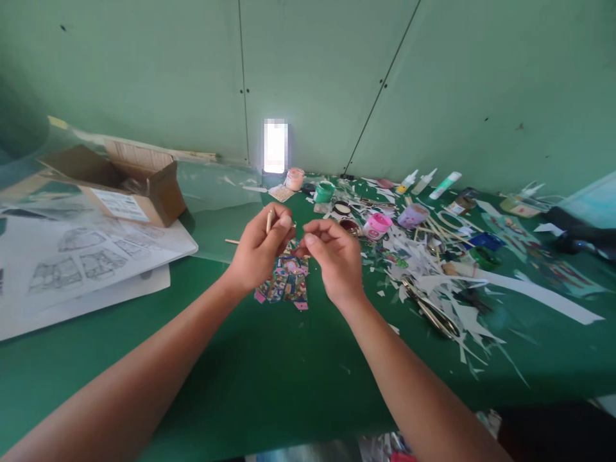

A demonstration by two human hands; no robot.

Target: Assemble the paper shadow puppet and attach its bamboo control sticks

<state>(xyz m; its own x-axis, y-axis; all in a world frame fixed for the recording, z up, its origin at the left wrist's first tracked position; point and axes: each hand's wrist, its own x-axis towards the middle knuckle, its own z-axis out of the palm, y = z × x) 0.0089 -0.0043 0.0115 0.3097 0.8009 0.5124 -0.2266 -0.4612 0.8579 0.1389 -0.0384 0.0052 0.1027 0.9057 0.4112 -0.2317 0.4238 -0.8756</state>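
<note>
Left grip (260, 249): closed on a thin wooden stick (269, 221), thumb pressed against forefinger. The stick stands near upright with its end away from the paper, I judge so that it does not touch the printed face.
Right grip (335, 258): thumb and forefinger drawn almost together at the top edge of the paper figure (287, 281). I cannot tell whether they pinch that edge or only meet above it.
Paper figure: a colourful cut-out between and just below both grips, its lower end on or just above the surface (269, 378). It is centred before me, within reach of both.
Scraps (447, 282): white offcuts heaped to the right with scissors (430, 312) among them, apart from the figure. I judge the waste was put aside there.
Pink pot (378, 224): just beyond my right grip, among other small pots.
Far left: printed sheets (81, 256) and a cardboard box (129, 183), well apart.
</note>
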